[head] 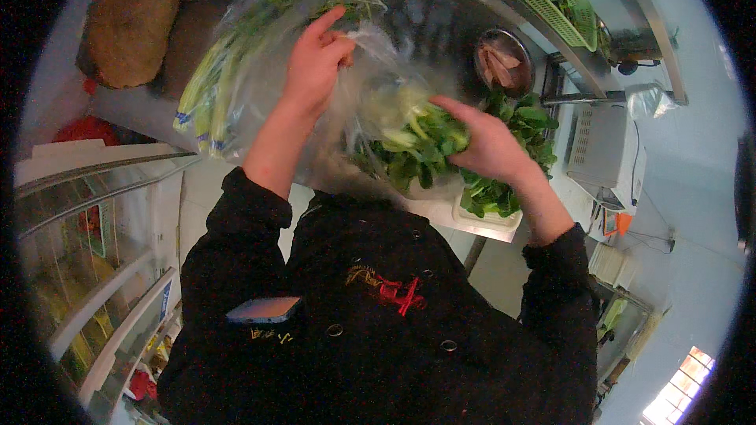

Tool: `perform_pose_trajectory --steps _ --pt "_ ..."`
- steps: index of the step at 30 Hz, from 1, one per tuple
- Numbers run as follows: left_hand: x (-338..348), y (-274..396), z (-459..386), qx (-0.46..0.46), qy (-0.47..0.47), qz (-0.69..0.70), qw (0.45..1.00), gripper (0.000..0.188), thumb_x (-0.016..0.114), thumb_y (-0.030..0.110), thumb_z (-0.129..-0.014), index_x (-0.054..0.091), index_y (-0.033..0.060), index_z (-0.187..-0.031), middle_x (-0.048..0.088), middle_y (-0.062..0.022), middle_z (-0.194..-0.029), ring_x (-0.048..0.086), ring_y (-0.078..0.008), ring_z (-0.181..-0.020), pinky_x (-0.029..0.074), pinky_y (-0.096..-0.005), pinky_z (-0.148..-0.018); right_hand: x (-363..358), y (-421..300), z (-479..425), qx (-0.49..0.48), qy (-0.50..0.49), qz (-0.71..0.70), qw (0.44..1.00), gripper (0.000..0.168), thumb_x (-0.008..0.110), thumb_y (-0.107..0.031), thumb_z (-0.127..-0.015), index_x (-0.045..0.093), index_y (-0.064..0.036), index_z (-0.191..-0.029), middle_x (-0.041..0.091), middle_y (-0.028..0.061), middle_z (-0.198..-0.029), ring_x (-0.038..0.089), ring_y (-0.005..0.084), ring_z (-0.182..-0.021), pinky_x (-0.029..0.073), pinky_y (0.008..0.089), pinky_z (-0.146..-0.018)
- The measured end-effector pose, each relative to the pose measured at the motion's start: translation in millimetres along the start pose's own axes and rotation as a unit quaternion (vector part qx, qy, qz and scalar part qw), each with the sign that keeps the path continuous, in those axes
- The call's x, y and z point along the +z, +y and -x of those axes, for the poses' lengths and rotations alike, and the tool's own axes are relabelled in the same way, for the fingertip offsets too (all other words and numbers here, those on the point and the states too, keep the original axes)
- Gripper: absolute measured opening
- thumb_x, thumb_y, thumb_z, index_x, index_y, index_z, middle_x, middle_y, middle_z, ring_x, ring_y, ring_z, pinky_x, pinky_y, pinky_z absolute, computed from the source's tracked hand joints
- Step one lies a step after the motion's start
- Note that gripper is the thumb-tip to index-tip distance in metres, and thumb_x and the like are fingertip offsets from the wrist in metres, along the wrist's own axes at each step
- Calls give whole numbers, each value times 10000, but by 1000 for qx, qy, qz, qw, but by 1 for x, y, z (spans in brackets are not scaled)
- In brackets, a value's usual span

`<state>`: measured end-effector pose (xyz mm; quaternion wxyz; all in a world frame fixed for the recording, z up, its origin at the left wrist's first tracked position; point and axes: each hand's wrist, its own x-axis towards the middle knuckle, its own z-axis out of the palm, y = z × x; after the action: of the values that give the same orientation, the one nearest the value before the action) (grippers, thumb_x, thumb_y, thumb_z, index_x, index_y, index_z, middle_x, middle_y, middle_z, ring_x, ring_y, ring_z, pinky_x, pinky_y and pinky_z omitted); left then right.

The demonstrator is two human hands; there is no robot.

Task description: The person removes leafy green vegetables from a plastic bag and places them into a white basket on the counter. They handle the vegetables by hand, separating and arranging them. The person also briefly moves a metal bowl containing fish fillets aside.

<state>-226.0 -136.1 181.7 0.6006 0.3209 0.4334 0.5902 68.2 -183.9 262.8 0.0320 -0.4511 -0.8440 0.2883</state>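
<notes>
My left hand (319,65) pinches the rim of a clear plastic bag (378,44), its index finger stretched out. In my right hand (490,139) is a bunch of leafy greens (422,141); the pale stem ends are at the bag's mouth, partly behind the film. How far they are inside is blurred. Left of my left hand lies a second bagged bundle of long green stalks (207,91) with blue bands near their ends. More loose leafy greens (528,124) lie beyond my right hand, some over a pale plastic tray (511,221).
A metal bowl (528,65) with pieces of raw meat stands at the back right. Above it, a shelf carries a green basket (582,32) of vegetables. A round wooden chopping block (133,23) is at the far left, with a glass-doored cabinet (88,212) nearer me.
</notes>
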Motion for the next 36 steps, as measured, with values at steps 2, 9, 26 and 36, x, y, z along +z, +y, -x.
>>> perform_pose_trajectory --steps 2,9,26,36 --pt "6 3 -7 35 3 37 999 659 590 -34 -824 459 -6 -1469 568 -27 -792 511 -128 -687 437 -276 -658 15 -8 -4 8 -12 64 998 851 797 -114 -681 474 -210 -1462 661 144 -1141 656 391 -1025 557 454 -861" --pt "-35 -12 -28 29 63 -12 997 566 618 -16 -823 546 -27 -1384 595 -24 -830 538 -115 -684 450 -267 -644 15 -16 8 -28 51 -19 998 863 814 -113 -659 488 -208 -1453 652 150 -1210 646 370 -1088 544 429 -923" --pt "-58 15 -48 63 100 -323 939 462 658 134 -855 627 99 -1315 667 -115 -1177 619 -242 -1127 483 -370 -970 3 -35 27 24 165 -226 960 870 831 -10 -697 445 -37 -1476 566 86 -1407 536 213 -1302 425 387 -1108" --pt "17 1 31 196 -171 -212 942 730 745 268 -843 452 85 -1487 469 -153 -1505 440 -312 -1392 333 -426 -1169 -49 -41 54 92 330 -419 841 711 752 -168 -766 493 -3 -1407 588 120 -1333 562 241 -1209 437 397 -1058"
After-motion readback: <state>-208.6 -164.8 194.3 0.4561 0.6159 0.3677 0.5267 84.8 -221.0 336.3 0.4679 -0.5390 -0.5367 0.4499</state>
